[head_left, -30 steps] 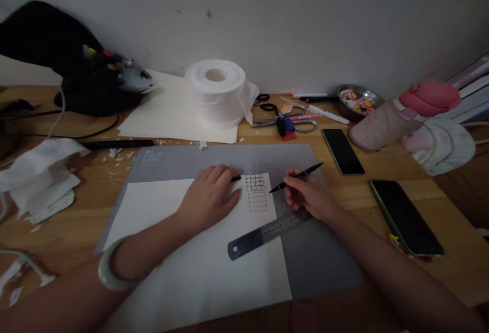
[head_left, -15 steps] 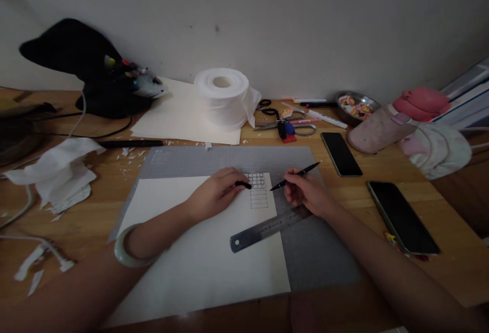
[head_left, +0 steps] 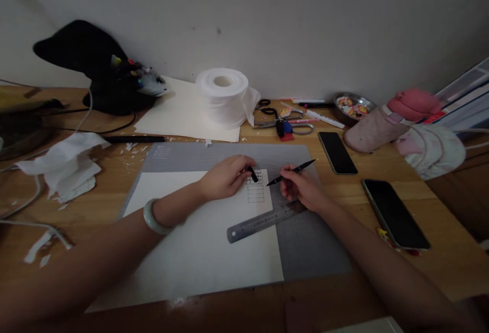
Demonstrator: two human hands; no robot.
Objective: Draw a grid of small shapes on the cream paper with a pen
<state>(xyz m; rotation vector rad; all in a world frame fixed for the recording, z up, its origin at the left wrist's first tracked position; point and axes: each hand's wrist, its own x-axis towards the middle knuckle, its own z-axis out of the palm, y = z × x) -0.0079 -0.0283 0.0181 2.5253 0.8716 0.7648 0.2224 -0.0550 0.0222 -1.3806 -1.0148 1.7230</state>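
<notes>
Between the fingertips of my left hand (head_left: pixel 225 176) is a small black pen cap (head_left: pixel 252 174), held over the top of a drawing. My right hand (head_left: pixel 300 185) grips a black double-ended pen (head_left: pixel 290 172), its tip just right of the drawing and apart from my left hand. The drawing (head_left: pixel 255 194), rows of small rounded shapes above a ruled box, lies near the upper right corner of a large white sheet (head_left: pixel 191 251). A steel ruler (head_left: pixel 252 227) slants across the sheet's right edge. Beneath is a grey cutting mat (head_left: pixel 317 256).
Behind the mat stand a white tissue roll (head_left: pixel 222 96) and scissors (head_left: pixel 284 125). To the right are two phones (head_left: pixel 337 153), a pink-lidded bottle (head_left: pixel 393 119) and a metal bowl (head_left: pixel 353 109). Crumpled tissue (head_left: pixel 64 162), cables and paper scraps lie left.
My left hand has moved slightly up and right, and the cap has turned from nearly level to pointing steeply down. The pen stays in my right hand. The view has shifted a little.
</notes>
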